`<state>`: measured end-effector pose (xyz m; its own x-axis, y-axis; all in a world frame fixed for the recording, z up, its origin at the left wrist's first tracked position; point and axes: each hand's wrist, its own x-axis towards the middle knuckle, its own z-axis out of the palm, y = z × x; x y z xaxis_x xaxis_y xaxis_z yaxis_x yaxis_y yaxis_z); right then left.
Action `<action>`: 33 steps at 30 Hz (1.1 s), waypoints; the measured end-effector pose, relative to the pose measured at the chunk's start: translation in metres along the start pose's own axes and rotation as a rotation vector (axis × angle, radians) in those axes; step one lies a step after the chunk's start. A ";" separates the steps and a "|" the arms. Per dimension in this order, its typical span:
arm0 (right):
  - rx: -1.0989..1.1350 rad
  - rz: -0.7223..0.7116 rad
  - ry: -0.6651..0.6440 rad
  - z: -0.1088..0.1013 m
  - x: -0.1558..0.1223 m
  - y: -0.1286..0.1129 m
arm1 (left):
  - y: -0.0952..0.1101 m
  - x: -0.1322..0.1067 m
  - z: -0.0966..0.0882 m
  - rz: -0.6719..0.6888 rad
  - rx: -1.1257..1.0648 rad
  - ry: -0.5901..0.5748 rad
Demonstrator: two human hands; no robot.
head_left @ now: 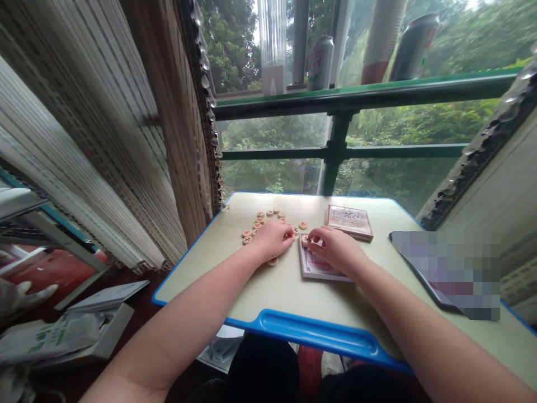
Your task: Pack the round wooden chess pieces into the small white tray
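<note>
Left hand (272,239) covers discs (248,239) just left of the tray (312,270) — fingers curled to corral them, grip unclear. Right hand (335,249) rests on the tray, fingertips pinching one disc (305,239) at its far corner.

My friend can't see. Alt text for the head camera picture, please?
The left hand lies on round wooden game pieces on a blue-edged table by a window; the right hand touches one piece at an open box.

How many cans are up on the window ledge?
2. One can stands left of the stack of cups, by the window post; the other can stands right of that stack. Others may be hidden beyond the picture's edge.
</note>
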<state>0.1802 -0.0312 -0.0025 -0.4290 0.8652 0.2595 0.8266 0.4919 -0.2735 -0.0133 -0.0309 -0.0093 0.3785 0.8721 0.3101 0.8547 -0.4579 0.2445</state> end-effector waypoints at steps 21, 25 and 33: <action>0.036 -0.157 0.024 0.003 0.001 0.004 | -0.004 0.002 0.003 0.148 -0.041 0.001; 0.021 -0.125 0.020 0.005 0.002 0.003 | -0.004 0.003 0.004 0.153 -0.063 -0.002; -0.041 -0.089 0.003 0.001 0.000 -0.002 | -0.004 0.003 0.003 0.109 -0.095 -0.008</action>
<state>0.1784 -0.0321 -0.0030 -0.5002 0.8180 0.2840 0.7996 0.5622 -0.2112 -0.0148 -0.0259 -0.0123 0.4707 0.8173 0.3324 0.7708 -0.5642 0.2958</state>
